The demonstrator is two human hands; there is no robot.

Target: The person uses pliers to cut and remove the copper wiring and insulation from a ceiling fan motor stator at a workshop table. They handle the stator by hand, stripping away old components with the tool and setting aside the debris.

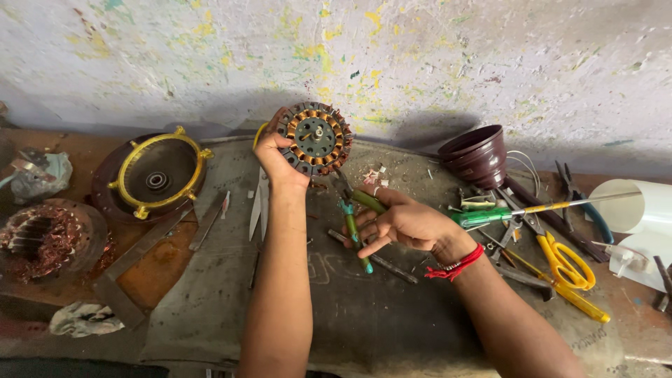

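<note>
My left hand [280, 162] grips the stator [316, 138] by its rim at 12 o'clock above the table [392, 322]. My right hand [399, 222] clasps pliers [353, 213] below it. The stator looks heavy and stiff, its copper windings fragile, so I'd hold the rim.

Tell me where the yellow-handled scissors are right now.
In the head view the yellow-handled scissors lie on the bench at the right, beyond the right hand, just below the green-handled screwdriver and the dark brown cup-shaped cover.
</note>
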